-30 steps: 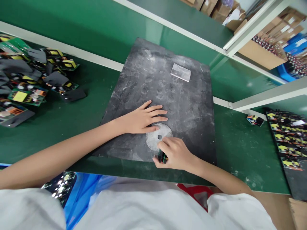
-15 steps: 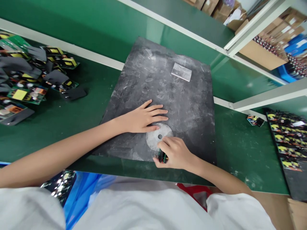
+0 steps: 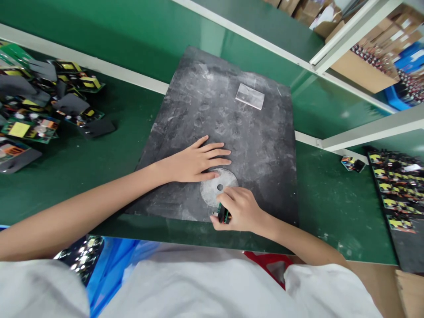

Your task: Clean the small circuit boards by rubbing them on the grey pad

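My left hand (image 3: 202, 161) lies flat with fingers spread on a worn black mat (image 3: 185, 119). Its thumb rests on the edge of a grey disc (image 3: 212, 194) that has a hole in its middle. In my right hand (image 3: 243, 210), thumb and fingers are closed around a small circuit board (image 3: 222, 213) with dark parts on it. That board is at the disc's near edge; most of it is hidden by the fingers, and I cannot tell whether it touches the disc.
Toward the mat's far side lies a light flat block (image 3: 250, 96). Circuit boards (image 3: 29, 128) are heaped at left. At right are a single board (image 3: 353, 164) and a dark tray (image 3: 410, 247) with rows of boards. A white frame post (image 3: 374, 128) stands at right.
Both hands keep nearly the same pose on the disc and the circuit board. The whole view has shifted very slightly.
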{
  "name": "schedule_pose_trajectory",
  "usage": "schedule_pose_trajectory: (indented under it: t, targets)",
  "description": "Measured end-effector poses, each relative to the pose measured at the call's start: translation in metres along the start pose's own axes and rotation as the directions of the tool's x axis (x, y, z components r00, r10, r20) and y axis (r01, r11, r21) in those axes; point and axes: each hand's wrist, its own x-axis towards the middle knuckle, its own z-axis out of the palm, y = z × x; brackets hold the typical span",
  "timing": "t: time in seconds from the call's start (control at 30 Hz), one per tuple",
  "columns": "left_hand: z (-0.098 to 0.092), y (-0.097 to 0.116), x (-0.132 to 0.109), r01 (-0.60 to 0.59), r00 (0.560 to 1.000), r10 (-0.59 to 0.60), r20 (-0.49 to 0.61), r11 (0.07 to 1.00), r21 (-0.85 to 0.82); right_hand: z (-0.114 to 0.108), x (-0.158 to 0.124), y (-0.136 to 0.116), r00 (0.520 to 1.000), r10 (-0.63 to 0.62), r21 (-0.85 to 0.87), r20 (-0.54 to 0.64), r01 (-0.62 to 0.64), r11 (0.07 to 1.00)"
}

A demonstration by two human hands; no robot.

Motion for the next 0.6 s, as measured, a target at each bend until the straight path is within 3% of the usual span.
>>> schedule_pose_trajectory:
  t: [0.6]
  targets:
    - [-0.001, -0.0003, -0.0005, 0.006, 1.0, -0.006, 0.015, 1.0, 0.004, 0.0037, -0.001, 0.0046, 0.999, -0.019, 0.04, -0.04, 0.021, 0.999]
